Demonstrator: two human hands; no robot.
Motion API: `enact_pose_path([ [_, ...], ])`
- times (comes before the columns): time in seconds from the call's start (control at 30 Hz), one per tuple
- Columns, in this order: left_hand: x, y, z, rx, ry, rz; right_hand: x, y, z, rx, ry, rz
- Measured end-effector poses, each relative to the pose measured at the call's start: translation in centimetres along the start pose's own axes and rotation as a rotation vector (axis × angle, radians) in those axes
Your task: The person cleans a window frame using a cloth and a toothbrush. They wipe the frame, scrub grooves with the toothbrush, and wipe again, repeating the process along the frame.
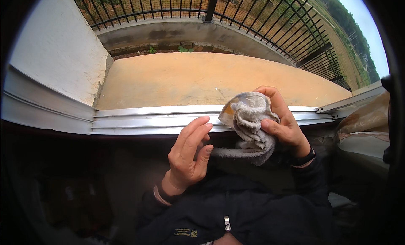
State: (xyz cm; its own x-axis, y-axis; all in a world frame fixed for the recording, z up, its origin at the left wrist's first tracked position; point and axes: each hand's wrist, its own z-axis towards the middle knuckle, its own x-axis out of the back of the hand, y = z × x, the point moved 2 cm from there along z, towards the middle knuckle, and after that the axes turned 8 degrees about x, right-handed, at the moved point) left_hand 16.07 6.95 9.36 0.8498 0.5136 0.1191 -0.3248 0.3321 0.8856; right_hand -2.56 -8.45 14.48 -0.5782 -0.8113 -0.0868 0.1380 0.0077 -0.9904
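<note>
A crumpled grey terry cloth (253, 122) with a pale yellowish patch hangs above the inner side of the window track. My right hand (287, 124) grips it at its right side, thumb in front and fingers behind the upper edge. One loose end of the cloth droops and trails left to beside my left thumb; whether they touch I cannot tell. My left hand (189, 154) is raised just left of the cloth, fingers slightly curved and thumb apart. Below the cloth runs the silvery sliding-window track (156, 121), with several parallel rails.
Beyond the track lies an orange-tan outer ledge (181, 78). A white wall (59, 46) and metal window frame (46, 103) bound the left side. Black fence bars (211, 6) stand on a low concrete wall (147, 34). Pale draped material (367, 127) hangs at the right.
</note>
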Motion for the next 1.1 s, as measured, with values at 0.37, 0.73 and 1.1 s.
enact_pose_path([
  [0.37, -1.8, 0.5, 3.3, 0.503, -0.345, -0.677, 0.3, -1.6, -2.4, -0.202, -0.176, -0.014],
  [0.73, -3.5, 1.8, 3.1, 0.577, -0.298, -0.811, 1.0, -0.3, -3.4, -0.081, -0.564, -0.434],
  [1.1, -3.9, 2.7, 4.1, 0.562, -0.419, -0.497, 1.9, -0.8, -4.4, 0.040, -0.895, -0.326],
])
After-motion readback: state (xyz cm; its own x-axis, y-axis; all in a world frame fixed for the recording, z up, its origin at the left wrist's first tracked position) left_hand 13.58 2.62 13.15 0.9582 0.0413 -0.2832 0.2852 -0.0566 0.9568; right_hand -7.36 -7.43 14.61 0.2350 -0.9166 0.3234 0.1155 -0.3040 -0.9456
